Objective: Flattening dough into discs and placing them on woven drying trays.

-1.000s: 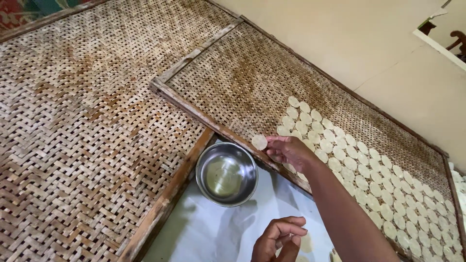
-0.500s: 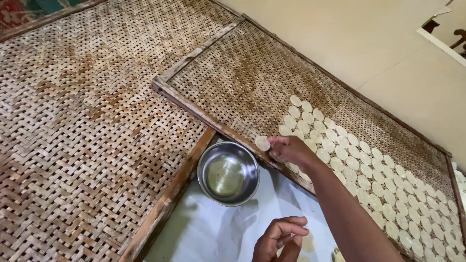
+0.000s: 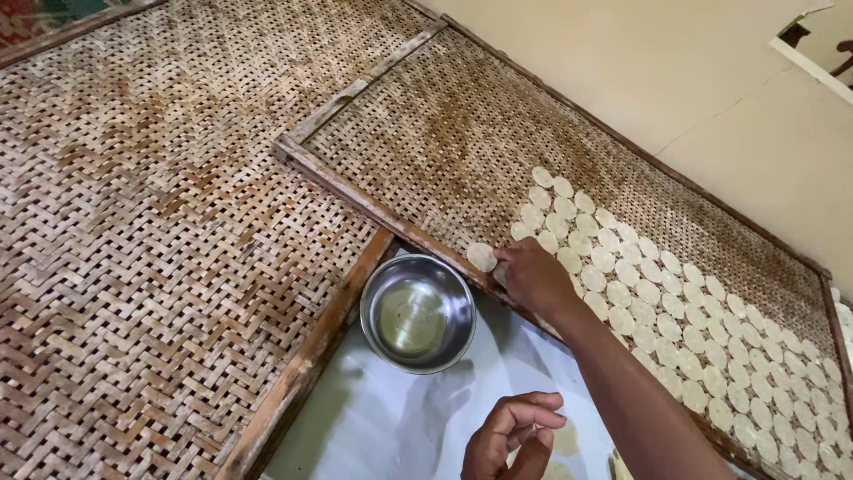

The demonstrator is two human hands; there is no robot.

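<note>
My right hand reaches over the wooden frame of a woven bamboo tray. Its fingertips hold a thin pale round disc flat against the tray's near edge. The disc lies at the left end of rows of several similar discs that cover the tray's right part. My left hand hovers low over a white sheet, fingers loosely curled, with nothing seen in it. A round steel bowl holding a little clear liquid stands on the sheet between the two hands.
A second, larger woven bamboo tray lies to the left, its wooden frame bordering the sheet. A pale disc lies on the sheet beside my left hand. A cream floor runs beyond the trays.
My right hand stays at the tray's edge with the disc, which has barely shifted. My left hand keeps its place.
</note>
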